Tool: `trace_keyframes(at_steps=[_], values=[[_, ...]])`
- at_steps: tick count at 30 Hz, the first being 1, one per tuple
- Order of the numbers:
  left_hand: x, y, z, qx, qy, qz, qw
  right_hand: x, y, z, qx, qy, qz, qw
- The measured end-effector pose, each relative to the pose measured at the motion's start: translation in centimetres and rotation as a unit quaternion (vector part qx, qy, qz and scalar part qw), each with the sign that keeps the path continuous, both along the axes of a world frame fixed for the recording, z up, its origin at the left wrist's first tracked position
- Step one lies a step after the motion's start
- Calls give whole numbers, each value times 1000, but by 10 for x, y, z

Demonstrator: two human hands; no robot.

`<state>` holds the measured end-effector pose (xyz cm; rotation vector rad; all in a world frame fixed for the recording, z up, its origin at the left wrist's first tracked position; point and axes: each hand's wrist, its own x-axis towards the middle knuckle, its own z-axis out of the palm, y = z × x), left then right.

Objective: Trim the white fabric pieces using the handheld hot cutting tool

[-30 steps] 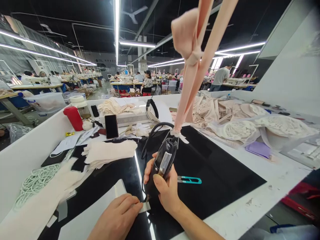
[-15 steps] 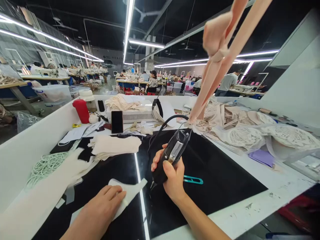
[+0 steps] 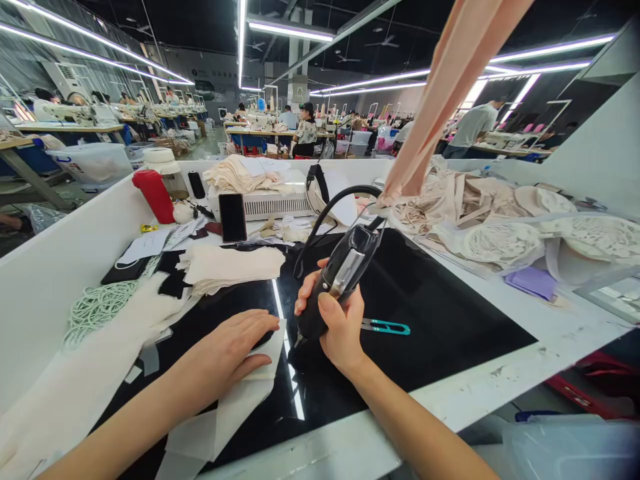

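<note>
Above the black mat (image 3: 450,313), the right hand (image 3: 343,330) has its fingers clamped round a tool (image 3: 347,265). On the mat's near-left part, the left hand (image 3: 235,347) lies on white cloth (image 3: 243,410), thumb and fingers apart.

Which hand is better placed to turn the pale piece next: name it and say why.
Likely the left hand: its spread thumb and fingers lie over the pale piece, while the right hand is taken up gripping the black corded tool.
</note>
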<state>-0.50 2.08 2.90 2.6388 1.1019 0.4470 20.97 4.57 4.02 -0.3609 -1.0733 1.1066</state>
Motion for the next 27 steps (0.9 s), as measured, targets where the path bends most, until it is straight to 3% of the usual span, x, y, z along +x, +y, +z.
trace_keyframes(at_steps=[5, 9, 20, 27], values=[[5, 18, -5, -52, 37, -45, 997, -7, 1, -1, -18, 6, 14, 1000], [1, 20, -12, -92, 73, -34, 993, -11, 2, 1, -34, -2, 0, 999], [-24, 12, -28, -44, 81, 4, 996, -28, 11, 8, -32, -43, -26, 998], [-23, 11, -24, -56, 87, 11, 995, -38, 12, 12, -32, -40, -21, 998]])
